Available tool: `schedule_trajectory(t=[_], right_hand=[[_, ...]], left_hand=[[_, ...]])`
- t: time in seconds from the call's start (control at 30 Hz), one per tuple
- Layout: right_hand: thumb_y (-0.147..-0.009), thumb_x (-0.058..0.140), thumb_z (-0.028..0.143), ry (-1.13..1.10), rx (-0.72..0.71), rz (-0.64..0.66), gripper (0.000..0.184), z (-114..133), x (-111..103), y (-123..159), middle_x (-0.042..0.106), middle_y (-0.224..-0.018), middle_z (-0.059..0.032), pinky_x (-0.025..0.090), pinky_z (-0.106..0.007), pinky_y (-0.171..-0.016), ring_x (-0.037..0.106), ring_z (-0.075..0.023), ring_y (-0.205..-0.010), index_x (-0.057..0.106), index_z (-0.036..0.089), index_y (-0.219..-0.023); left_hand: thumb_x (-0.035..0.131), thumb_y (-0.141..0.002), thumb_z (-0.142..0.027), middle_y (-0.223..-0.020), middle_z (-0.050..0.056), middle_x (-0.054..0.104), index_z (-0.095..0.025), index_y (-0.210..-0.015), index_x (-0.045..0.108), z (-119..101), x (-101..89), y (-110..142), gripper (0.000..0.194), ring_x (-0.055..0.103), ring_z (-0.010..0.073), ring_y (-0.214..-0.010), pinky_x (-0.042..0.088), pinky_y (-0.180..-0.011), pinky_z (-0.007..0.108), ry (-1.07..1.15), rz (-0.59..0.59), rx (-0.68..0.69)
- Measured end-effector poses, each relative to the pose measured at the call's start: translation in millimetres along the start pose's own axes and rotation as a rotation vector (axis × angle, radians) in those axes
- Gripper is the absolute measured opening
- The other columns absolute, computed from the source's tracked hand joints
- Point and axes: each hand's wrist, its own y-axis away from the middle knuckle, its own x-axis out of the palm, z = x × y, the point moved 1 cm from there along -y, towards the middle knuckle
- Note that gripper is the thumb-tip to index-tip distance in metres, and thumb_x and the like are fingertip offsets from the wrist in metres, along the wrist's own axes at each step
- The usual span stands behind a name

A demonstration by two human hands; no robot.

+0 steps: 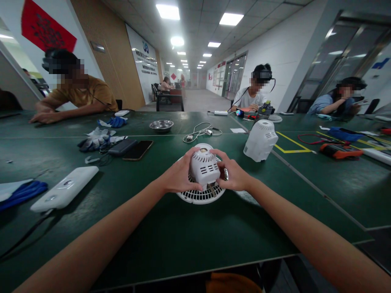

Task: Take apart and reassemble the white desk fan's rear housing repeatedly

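Between my two hands is a white plastic motor housing [205,170] with slotted vents, set over a round white fan grille [200,197] on the green table. My left hand [181,173] wraps its left side, thumb along the lower front edge and fingers near the top. From the right, my right hand [232,173] grips the housing with curled fingers. Part of the grille is hidden under the housing and hands. A larger white plastic fan base [260,140] stands apart to the right, beyond my right hand.
Left of my arms lie a white power bank [65,189], a phone [138,150] and work gloves [96,139]. A metal bowl [161,125] and a coiled white cable [200,132] lie farther back. An orange multimeter [340,151] is at right. Other people sit across the green table [195,240].
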Motion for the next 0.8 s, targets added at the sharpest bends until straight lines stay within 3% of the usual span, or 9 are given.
schedule_trajectory(t=[0.27, 0.53, 0.8], right_hand=[[-0.076, 0.072, 0.03, 0.028, -0.033, 0.025, 0.103, -2.3, 2.0, -1.0, 0.068, -0.097, -0.0033, 0.052, -0.031, -0.06, 0.061, -0.0159, -0.064, 0.006, 0.031, -0.156], [-0.076, 0.078, 0.05, 0.035, 0.042, 0.003, 0.109, 1.0, 3.8, -1.2, 0.069, -0.108, -0.0081, 0.054, -0.038, -0.066, 0.066, -0.0218, -0.073, 0.006, 0.032, -0.156], [-0.08, 0.074, 0.047, 0.062, -0.006, -0.022, 0.102, -2.7, -1.8, -1.1, 0.07, -0.105, -0.0065, 0.055, -0.046, -0.077, 0.067, -0.0243, -0.079, 0.01, 0.032, -0.158]], left_hand=[[0.09, -0.052, -0.055, -0.153, 0.02, 0.036, -0.028, -0.155, 0.013, 5.3, 1.9, 0.8, 0.131, 0.05, 0.0457, -0.128, 0.042, -0.105, 0.061, -0.126, 0.007, 0.038], [0.087, -0.056, -0.058, -0.151, 0.02, 0.039, -0.028, -0.151, 0.016, -0.6, 2.6, -0.2, 0.123, 0.055, 0.0426, -0.123, 0.049, -0.098, 0.058, -0.172, -0.04, 0.096], [0.085, -0.06, -0.06, -0.15, 0.019, 0.043, -0.027, -0.155, 0.019, 7.0, 6.6, 2.8, 0.121, 0.053, 0.0427, -0.127, 0.046, -0.103, 0.06, -0.22, -0.111, 0.072]])
